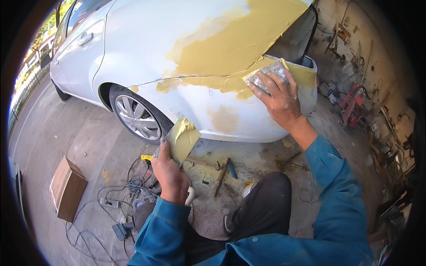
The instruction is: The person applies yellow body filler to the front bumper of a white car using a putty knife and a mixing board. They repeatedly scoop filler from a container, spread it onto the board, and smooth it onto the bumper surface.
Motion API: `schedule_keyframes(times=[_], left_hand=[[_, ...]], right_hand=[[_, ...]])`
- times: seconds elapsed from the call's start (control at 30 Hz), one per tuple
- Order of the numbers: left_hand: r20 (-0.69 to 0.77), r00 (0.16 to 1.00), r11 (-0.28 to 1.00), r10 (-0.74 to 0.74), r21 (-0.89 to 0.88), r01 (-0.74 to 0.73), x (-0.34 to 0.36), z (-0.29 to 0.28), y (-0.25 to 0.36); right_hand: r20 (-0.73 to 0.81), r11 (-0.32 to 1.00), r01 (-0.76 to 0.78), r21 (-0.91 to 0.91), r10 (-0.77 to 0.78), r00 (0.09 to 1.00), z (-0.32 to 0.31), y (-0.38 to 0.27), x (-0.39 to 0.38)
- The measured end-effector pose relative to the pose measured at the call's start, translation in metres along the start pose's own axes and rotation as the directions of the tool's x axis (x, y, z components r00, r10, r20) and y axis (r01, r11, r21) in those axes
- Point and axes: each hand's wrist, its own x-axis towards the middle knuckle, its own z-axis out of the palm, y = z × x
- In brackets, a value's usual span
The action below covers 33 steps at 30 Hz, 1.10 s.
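A white car (137,48) fills the upper middle, with yellow filler putty (217,46) spread over its rear side and along the top of the bumper (257,122). My right hand (282,101) grips a flat, smeared putty spreader (271,71), its edge at the puttied bumper just below the dark lamp opening (295,42). Lower left of it, my left hand (169,175) is closed on a putty knife (183,144), thumb on top. Yellow putty coats the blade, and a thicker lump sits near its far edge. The handle is hidden in my fist.
Below the rear wheel (135,115) lie tangled cables (135,186), a power strip (109,203) and a hammer (222,177). A cardboard box (69,188) stands at left. Along the right wall (372,48) are piled tools and a red machine (354,104). My bent knee (270,195) is near the bumper.
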Motion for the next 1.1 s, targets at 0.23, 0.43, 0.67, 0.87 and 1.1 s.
schedule_keyframes(times=[0.23,0.43,0.67,0.87,1.1], left_hand=[[0.009,0.998,0.998,-0.059,-0.018,0.059,-0.005,0.003,0.006],[0.016,0.998,0.998,-0.055,0.016,0.055,-0.003,-0.001,0.004],[0.023,0.998,0.998,-0.061,-0.014,0.061,-0.005,0.004,0.002],[0.026,0.997,0.998,-0.069,0.006,0.069,-0.002,0.002,-0.001],[0.044,0.997,0.998,-0.067,0.024,0.066,-0.003,-0.001,0.0]], right_hand=[[0.029,0.997,0.077,-0.029,-0.076,0.997,0.009,0.033,0.0],[0.083,0.994,0.108,-0.02,-0.106,0.991,-0.003,0.039,-0.026],[0.043,0.991,0.132,-0.004,-0.131,0.99,-0.025,0.05,-0.022],[-0.024,0.973,0.22,-0.073,-0.222,0.975,-0.01,0.068,0.022],[0.006,0.977,0.211,-0.04,-0.211,0.977,-0.003,0.079,0.008]])
